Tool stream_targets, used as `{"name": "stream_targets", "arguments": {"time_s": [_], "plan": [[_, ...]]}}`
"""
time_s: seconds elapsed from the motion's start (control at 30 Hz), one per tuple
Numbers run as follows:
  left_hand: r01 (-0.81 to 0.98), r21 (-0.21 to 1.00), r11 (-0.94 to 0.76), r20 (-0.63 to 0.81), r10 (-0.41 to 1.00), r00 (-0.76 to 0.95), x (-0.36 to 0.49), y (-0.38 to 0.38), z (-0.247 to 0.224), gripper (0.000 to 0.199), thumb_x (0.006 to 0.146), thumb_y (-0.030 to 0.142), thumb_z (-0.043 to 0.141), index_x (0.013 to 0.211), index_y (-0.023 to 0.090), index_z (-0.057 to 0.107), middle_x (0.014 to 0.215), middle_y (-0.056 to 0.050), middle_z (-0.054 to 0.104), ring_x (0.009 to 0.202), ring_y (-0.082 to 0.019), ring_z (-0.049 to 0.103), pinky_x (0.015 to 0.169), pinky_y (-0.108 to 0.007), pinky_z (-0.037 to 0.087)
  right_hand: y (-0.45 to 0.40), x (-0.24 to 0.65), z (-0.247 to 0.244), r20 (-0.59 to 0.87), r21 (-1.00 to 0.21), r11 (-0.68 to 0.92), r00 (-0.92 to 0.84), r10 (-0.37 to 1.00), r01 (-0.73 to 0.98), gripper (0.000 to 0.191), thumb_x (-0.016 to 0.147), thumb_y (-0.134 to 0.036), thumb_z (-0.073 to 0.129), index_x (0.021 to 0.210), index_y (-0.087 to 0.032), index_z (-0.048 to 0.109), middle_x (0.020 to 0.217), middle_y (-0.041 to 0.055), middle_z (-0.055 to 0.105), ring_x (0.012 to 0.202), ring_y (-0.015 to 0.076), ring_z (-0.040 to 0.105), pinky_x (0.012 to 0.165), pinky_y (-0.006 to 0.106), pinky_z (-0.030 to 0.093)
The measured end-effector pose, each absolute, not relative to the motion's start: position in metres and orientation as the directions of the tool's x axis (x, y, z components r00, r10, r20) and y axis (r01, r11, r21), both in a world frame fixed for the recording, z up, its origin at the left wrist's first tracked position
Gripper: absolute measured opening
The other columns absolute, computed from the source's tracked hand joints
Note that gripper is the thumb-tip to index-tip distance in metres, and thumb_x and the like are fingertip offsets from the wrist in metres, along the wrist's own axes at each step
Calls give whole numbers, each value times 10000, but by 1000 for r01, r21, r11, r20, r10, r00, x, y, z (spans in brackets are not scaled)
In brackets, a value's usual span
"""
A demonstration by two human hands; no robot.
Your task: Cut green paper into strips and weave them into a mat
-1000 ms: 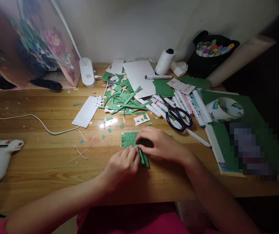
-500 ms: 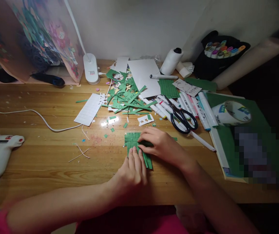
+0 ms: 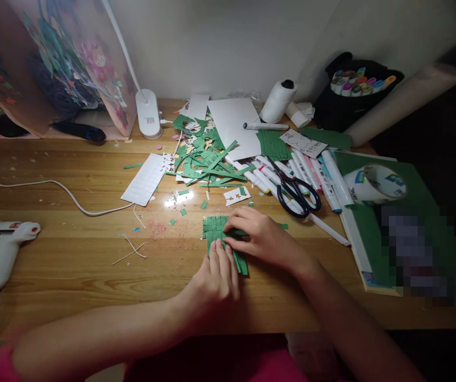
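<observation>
Green paper strips, woven over and under one another into a small mat, lie on the wooden table in front of me. My left hand rests on the lower part of this mat, its fingers stretched out and pressing down; its thumb is hidden. From the right, my right hand reaches across the mat's upper right side, thumb and index finger closed on a green paper strip at the weave. The end of a crosswise strip sticks out beyond that hand. Both hands cover much of the mat's middle and right side.
Green paper scraps are heaped behind the hands. Black-handled scissors lie on several markers to the right, near a tape roll. A hot glue gun lies at left; a white cable crosses the table.
The camera view has shifted slightly. Both hands keep nearly the same pose on the woven green paper.
</observation>
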State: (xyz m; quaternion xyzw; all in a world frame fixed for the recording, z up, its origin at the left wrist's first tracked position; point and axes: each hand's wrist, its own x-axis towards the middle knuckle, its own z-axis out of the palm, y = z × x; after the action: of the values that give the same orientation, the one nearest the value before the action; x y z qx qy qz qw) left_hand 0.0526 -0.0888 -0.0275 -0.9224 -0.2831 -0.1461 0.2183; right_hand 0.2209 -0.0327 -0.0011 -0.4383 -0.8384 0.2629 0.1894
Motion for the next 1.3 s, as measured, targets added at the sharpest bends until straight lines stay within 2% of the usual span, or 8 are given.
{"name": "stream_targets", "arguments": {"time_s": [0.13,0.3,0.63,0.97,1.07,1.17,1.23,1.3], "plan": [[562,-363,-743,383,431,817,53,-90,-25,325,783,23,372,951,-68,635,908,-263,691,838,-311,695,596,-310,581,-31,212,-5,124,-591,504,-546,828,630,74,861,-203,573,882,-162,631,892,66,612,885,192,548,784,306,452],[573,-340,-746,392,441,807,53,-93,-28,328,783,35,371,947,-79,631,913,-273,685,830,-321,694,604,-329,588,-30,204,-7,131,-546,545,-577,806,636,132,886,-205,538,865,-147,655,889,76,619,883,190,553,773,309,463],[588,-316,-745,395,460,795,54,-94,-28,332,762,35,384,944,-87,634,907,-276,685,830,-330,691,601,-337,589,-30,202,-9,145,-564,540,-569,809,624,89,861,-177,569,824,-148,645,849,59,625,845,183,557,759,297,460],[596,-329,-733,401,463,791,52,-90,-26,308,798,35,395,965,-68,632,919,-255,696,842,-286,697,653,-312,566,-26,221,-5,108,-692,457,-546,831,559,35,825,-168,624,853,-162,643,863,42,617,854,170,563,770,286,445],[626,-196,-755,459,493,739,52,-83,-20,272,882,164,439,913,-12,645,838,-188,710,755,-234,696,590,-278,539,-24,236,3,13,-689,400,-542,841,604,67,802,-180,652,866,-162,644,858,32,611,807,154,562,715,260,433],[634,23,-773,441,577,688,51,-76,-14,423,925,408,397,781,88,633,672,-76,643,562,-176,614,447,-273,450,-23,244,9,-64,-666,360,-532,844,653,109,775,-207,679,865,-166,636,847,23,602,754,145,544,658,247,414],[620,86,-780,405,596,693,50,-70,-13,398,932,390,386,706,136,593,628,-38,584,535,-166,563,434,-279,407,-23,247,11,-83,-649,356,-527,846,673,109,764,-213,684,840,-167,622,835,20,595,742,144,532,648,246,404],[607,103,-788,390,594,704,49,-64,-15,320,931,281,406,677,159,557,636,-27,562,565,-164,544,459,-274,389,-23,247,11,-88,-633,357,-522,848,687,100,760,-211,682,798,-166,601,812,15,587,732,142,524,646,245,396]]}}
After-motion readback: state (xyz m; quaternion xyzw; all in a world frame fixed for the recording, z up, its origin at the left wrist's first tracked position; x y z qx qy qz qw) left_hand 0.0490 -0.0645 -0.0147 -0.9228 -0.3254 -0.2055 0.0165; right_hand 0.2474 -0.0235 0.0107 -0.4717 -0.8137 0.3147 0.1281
